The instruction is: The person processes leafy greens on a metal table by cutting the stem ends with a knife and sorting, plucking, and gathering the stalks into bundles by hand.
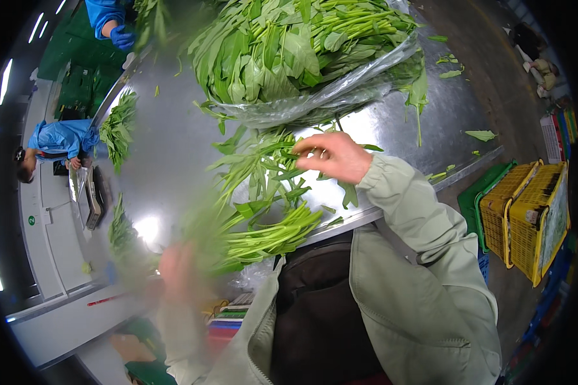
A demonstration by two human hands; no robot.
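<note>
My left hand (pixel 176 264) is smeared by motion at the lower left, beside the blurred leafy end of a bunch of water spinach (pixel 273 239); its fingers cannot be made out. The bunch's pale green stems point right along the table's near edge. Over loose water spinach sprigs (pixel 260 160) in the middle, my right hand (pixel 338 156) has its fingers curled, with fingertips at the stems. Whether a stem lies between them is hidden. Beyond it rises a large heap of water spinach (pixel 302 54), partly wrapped in clear plastic film (pixel 327 99).
The metal table (pixel 167 122) carries smaller leafy bunches (pixel 119 128) along its left side. Two people in blue work there, one with a blue glove (pixel 122 38), one near a scale-like device (pixel 94 199). Yellow crates (pixel 538 221) and a green crate (pixel 478 199) stand at the right.
</note>
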